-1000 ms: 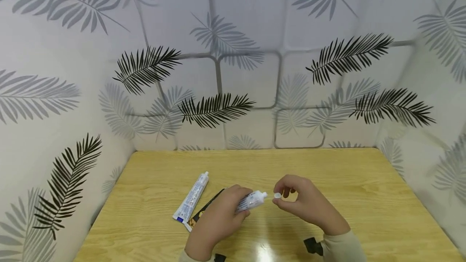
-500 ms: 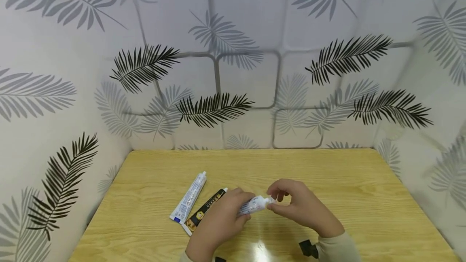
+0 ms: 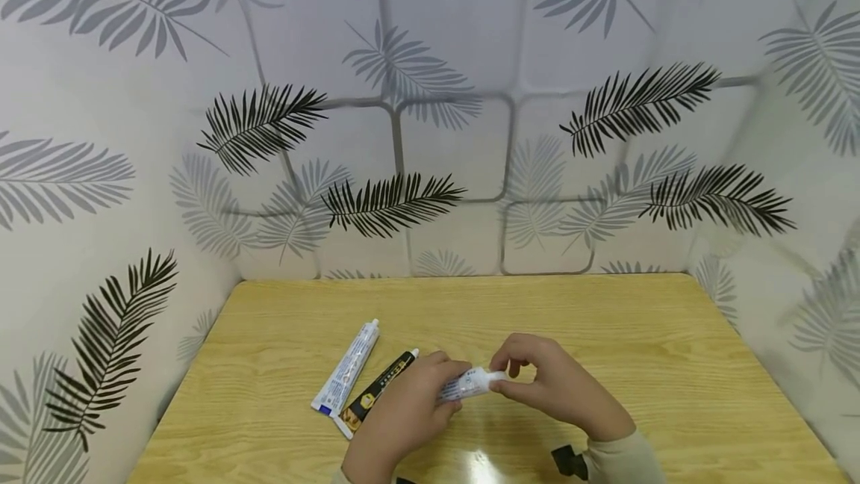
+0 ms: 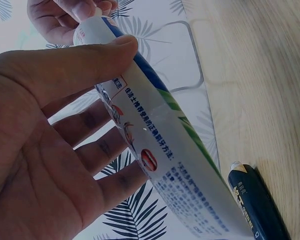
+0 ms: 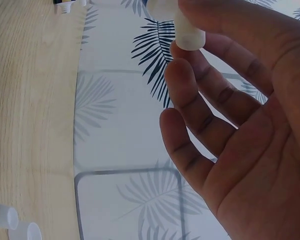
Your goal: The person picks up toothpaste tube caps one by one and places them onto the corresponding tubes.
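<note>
Left hand (image 3: 411, 403) grips white tube (image 3: 465, 385), lower centre of head view; fingers curled round body, likely steadying it, capped end rightward. Right hand (image 3: 554, 381) pinches white cap (image 5: 190, 39) there, probably for twisting control. Second white tube (image 3: 348, 368), black tube (image 3: 381, 387) lie left on counter (image 3: 605, 312), likely set aside.

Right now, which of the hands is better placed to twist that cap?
Probably the right hand: it pinches the white cap at the end of the tube, while the left hand grips its body.
</note>
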Demonstrator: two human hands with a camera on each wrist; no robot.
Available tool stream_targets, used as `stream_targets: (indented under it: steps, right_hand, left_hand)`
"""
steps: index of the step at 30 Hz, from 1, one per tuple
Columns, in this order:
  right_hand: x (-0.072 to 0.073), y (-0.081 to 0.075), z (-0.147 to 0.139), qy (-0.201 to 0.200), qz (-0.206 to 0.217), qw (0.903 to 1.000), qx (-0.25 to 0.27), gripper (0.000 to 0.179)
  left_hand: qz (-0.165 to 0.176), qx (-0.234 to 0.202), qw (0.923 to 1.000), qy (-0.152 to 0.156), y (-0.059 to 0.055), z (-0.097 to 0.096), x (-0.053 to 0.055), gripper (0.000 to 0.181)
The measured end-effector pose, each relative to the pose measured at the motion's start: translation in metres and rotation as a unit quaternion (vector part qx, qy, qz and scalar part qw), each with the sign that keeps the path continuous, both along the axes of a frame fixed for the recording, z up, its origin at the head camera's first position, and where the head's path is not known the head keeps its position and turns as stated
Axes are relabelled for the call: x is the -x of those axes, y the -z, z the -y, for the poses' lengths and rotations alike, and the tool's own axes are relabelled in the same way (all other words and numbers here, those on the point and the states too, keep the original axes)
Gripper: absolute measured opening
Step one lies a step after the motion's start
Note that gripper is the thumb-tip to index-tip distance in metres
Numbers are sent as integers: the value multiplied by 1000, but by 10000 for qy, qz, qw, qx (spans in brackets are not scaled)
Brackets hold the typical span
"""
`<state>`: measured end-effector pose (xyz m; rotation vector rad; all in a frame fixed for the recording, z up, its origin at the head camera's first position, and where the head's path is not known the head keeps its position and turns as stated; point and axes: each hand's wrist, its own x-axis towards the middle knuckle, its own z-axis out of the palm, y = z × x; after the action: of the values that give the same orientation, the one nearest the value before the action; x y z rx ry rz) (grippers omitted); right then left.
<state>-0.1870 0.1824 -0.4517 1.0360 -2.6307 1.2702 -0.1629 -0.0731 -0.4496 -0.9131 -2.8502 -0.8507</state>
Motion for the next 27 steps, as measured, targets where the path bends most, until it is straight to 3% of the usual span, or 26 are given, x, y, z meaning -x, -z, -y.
stream_targets:
  steps: [7,15,27]
  right_hand:
    - [-1,-3,0,-105,188,9998,-35,9]
    - [-2,-3,3,-173,314,9993,-51,10]
    - [-2,-2,6,44,422,9990,-136,8]
  left_hand:
    - [157,-6,9999,25,0,0,0,45]
    - [74,56,10000,-7,1,1,0,46]
    - [60,-24,10000,43,0,0,-1,46]
